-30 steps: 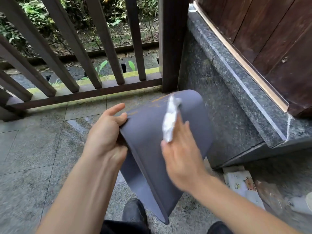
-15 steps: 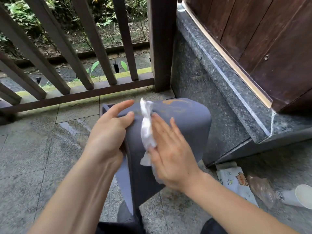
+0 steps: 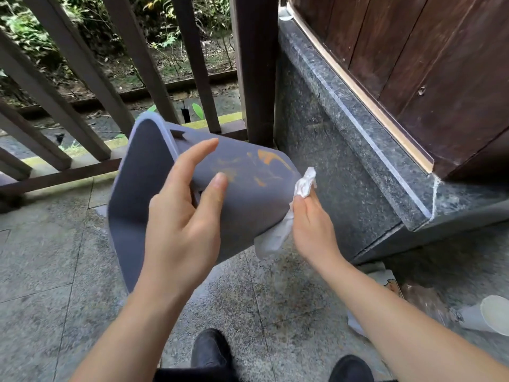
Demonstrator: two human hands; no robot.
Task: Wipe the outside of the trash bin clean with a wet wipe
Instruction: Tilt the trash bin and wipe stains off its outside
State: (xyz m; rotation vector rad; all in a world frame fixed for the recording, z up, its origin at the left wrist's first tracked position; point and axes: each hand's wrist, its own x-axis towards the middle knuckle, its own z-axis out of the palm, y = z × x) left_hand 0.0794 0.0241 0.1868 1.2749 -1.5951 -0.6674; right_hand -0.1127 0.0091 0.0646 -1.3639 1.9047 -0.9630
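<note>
1. The right hand [image 3: 311, 224] is pinched shut on the wipe [image 3: 286, 216], bunched between thumb and fingers, pressing it to the lower right edge of the bin [image 3: 248, 199]; the grip puts the wad on a corner a flat palm could not follow.
2. The left hand [image 3: 184, 216] is half open, fingers spread and thumb loose against the bin's side. It seems to steady and turn the bin, not clamp it.
3. The bin is off the floor [image 3: 41, 257], tipped with its mouth to the left, so the orange stains [image 3: 264, 164] face up, likely next for wiping.
4. Half a second ago the bin stood more upright and the right hand lay flat over the wipe on its near face; now the bin has rolled over and the wipe has moved to its right edge.
</note>
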